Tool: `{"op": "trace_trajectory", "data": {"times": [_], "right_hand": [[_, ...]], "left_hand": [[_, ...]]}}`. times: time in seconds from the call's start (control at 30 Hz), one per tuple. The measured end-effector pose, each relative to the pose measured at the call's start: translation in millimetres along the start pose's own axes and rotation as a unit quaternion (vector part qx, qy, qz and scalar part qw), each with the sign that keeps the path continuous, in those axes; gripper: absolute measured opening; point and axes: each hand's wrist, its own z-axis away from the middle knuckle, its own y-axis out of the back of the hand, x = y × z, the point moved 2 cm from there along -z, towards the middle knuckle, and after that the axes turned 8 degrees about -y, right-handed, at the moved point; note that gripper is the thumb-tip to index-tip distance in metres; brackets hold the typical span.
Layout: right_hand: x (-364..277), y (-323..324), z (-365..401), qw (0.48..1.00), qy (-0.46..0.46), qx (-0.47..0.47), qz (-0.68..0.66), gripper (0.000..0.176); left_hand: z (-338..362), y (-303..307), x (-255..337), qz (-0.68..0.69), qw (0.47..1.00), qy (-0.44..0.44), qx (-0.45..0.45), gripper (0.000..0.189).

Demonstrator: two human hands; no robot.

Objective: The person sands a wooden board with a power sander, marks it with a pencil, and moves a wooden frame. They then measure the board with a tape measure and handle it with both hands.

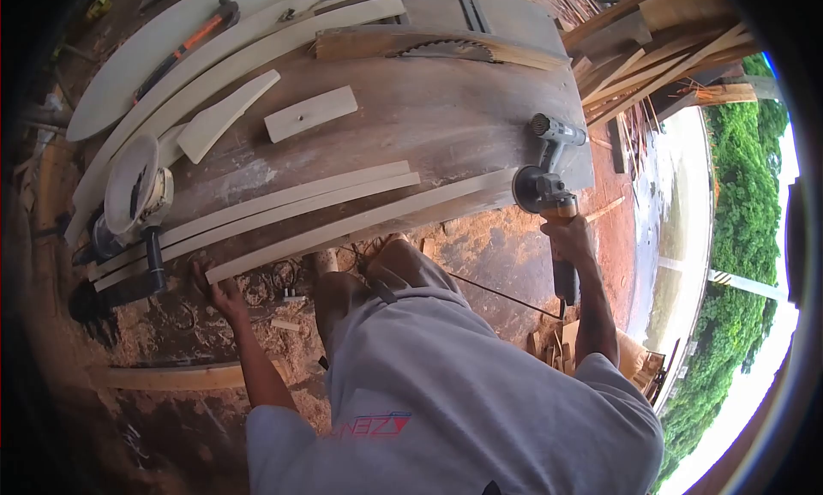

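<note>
My right hand (568, 236) is wrapped around an angle grinder (543, 192) fitted with a round disc. The disc stands close to the far right end of a long wooden strip (369, 221) lying along the table's near edge. At the strip's left end, my left hand (223, 298) grips the wood, fingers on its outer side and thumb side near the tip. Two thinner wooden strips (283, 205) lie just beyond, parallel to it. A grey power tool (555, 135) with a vented rear rests on the table above the grinder.
A larger disc sander (137, 191) sits at the table's left end. Further back lie a short wooden block (310, 114), curved boards (257, 60) and a hammer (189, 45). A circular saw blade (446, 51) rises through the table (463, 109). A cord (506, 294) trails over the shavings-covered floor.
</note>
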Motion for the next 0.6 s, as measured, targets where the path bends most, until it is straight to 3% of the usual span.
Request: {"op": "trace_trajectory", "data": {"times": [0.03,0.13,0.17,0.23,0.33,0.6], "right_hand": [[-10.9,-8.9,7.8,1.0,0.012,-0.017,0.006,0.03],[-39.8,-47.6,39.8,0.995,0.056,-0.083,-0.013,0.039],[-63.2,-52.7,61.4,0.992,0.038,-0.117,0.011,0.041],[-78.1,-79.8,84.6,0.986,0.134,-0.082,0.058,0.044],[-125.2,-100.5,130.9,0.974,0.147,-0.153,0.075,0.046],[-201.4,-161.4,197.1,0.937,0.26,-0.197,0.129,0.047]], "left_hand": [[2.1,4.4,-8.4,-0.093,0.995,-0.029,-0.028,0.037],[-0.4,7.4,-5.1,-0.138,0.989,-0.046,-0.029,0.035],[0.4,5.9,-11.9,-0.101,0.994,-0.039,-0.018,0.037],[2.1,3.7,-17.2,-0.089,0.995,-0.035,-0.007,0.04],[2.6,0.0,-15.2,-0.054,0.998,-0.01,0.008,0.041],[-0.8,4.1,-12.3,-0.092,0.995,-0.04,0.023,0.039]]}}
